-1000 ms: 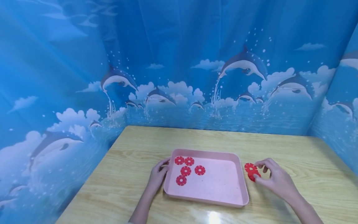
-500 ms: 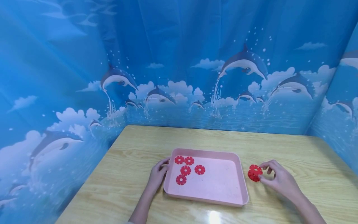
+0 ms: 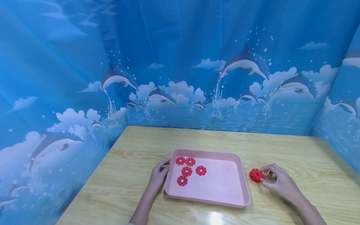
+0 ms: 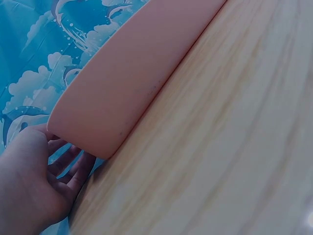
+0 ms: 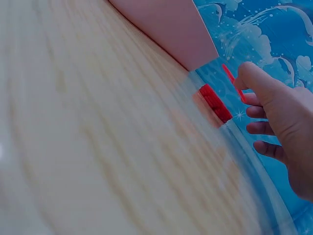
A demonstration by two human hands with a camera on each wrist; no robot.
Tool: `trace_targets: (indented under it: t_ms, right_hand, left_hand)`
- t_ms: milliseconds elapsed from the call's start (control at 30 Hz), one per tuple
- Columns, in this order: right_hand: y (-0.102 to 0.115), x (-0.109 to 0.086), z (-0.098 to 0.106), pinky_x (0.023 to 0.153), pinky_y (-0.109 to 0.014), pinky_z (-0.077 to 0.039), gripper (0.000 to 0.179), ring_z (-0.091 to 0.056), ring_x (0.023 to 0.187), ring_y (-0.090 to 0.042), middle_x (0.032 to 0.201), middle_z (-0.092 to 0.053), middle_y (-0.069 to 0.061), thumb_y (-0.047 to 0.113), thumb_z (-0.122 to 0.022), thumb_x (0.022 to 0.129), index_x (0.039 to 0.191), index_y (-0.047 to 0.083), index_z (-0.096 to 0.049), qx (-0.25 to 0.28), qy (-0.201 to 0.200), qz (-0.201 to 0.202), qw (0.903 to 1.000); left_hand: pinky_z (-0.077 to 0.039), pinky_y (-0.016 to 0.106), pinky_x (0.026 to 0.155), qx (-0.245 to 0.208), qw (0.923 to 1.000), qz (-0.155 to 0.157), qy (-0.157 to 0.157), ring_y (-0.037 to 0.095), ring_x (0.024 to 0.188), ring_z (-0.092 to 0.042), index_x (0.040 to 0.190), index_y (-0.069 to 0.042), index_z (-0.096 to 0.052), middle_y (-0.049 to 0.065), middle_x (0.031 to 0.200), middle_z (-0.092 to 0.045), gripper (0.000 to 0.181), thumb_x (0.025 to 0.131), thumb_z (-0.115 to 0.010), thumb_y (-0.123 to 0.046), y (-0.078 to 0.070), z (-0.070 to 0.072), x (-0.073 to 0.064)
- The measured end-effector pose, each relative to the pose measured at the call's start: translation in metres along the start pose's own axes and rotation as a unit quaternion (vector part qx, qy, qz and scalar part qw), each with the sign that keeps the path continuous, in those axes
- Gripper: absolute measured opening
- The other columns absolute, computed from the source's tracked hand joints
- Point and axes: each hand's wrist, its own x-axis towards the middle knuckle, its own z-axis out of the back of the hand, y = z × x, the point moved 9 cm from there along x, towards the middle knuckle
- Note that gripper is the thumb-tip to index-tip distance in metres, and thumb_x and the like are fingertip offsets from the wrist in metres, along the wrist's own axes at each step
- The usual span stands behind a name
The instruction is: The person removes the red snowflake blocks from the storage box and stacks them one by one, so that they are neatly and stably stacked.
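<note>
My right hand pinches a red, slotted flower-shaped plastic disc between thumb and fingers. In the right wrist view this disc is tilted and hangs just above a short stack of red discs on the table. From the head view the held disc overlaps the stack. My left hand rests against the left side of the pink tray, its fingers loosely bent at the outer wall. Inside the tray, several red discs lie flat on the left half.
The wood-grain table extends around the tray on every side. Behind it hangs a blue curtain printed with dolphins and clouds. The tray's raised wall stands between the stack and the discs inside.
My right hand has moved slightly right and down with the disc, bringing it over the stack, which it now largely covers in the head view. My left hand and the tray stay put.
</note>
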Motion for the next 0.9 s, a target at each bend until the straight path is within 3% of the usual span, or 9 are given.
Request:
trace_targets:
  t_ms: [67,233,467,600,900]
  right_hand:
    - [-0.001,-0.001,-0.001,0.054,-0.023,-0.042,0.037,-0.046,0.069,-0.007,0.079,-0.05,0.007,0.007,-0.079,0.061,0.093,0.011,-0.062,0.005,-0.002,0.006,1.0]
    - [-0.004,-0.001,-0.004,0.054,-0.022,-0.043,0.039,-0.047,0.069,-0.006,0.079,-0.051,0.008,0.005,-0.079,0.06,0.094,0.012,-0.062,0.015,0.002,0.012,0.9998]
    - [-0.01,-0.002,-0.008,0.059,-0.02,-0.045,0.04,-0.05,0.071,-0.007,0.082,-0.053,0.009,0.002,-0.079,0.06,0.096,0.011,-0.063,0.042,0.013,0.014,0.9989]
    - [-0.013,-0.002,-0.009,0.06,-0.019,-0.045,0.04,-0.051,0.072,-0.007,0.083,-0.054,0.009,0.001,-0.078,0.061,0.097,0.009,-0.063,0.057,0.018,0.013,0.9981]
    - [-0.015,0.001,-0.011,0.057,-0.02,-0.046,0.039,-0.051,0.071,-0.01,0.084,-0.055,0.006,-0.003,-0.076,0.063,0.099,0.004,-0.063,0.097,0.03,0.029,0.9944]
  left_hand:
    - [-0.05,0.042,0.08,-0.002,1.0,0.002,0.001,0.039,0.094,-0.055,0.121,0.011,-0.051,0.028,0.11,-0.053,0.034,0.089,-0.051,0.0,0.002,0.001,0.001]
    - [-0.051,0.038,0.08,-0.003,0.9999,0.012,-0.001,0.033,0.094,-0.056,0.123,0.006,-0.053,0.023,0.111,-0.054,0.035,0.09,-0.053,-0.005,0.029,0.002,0.011]
    - [-0.051,0.041,0.079,0.004,1.0,0.007,-0.003,0.036,0.093,-0.056,0.122,0.009,-0.052,0.026,0.11,-0.053,0.034,0.09,-0.052,-0.002,0.016,0.001,0.006]
    - [-0.051,0.037,0.079,0.006,0.9998,0.016,-0.005,0.03,0.094,-0.056,0.124,0.004,-0.053,0.022,0.113,-0.054,0.035,0.09,-0.053,-0.007,0.037,0.002,0.013]
    - [-0.051,0.032,0.078,0.017,0.9998,0.007,-0.013,0.028,0.093,-0.057,0.124,0.002,-0.055,0.02,0.112,-0.055,0.035,0.09,-0.055,-0.01,0.037,0.003,0.013]
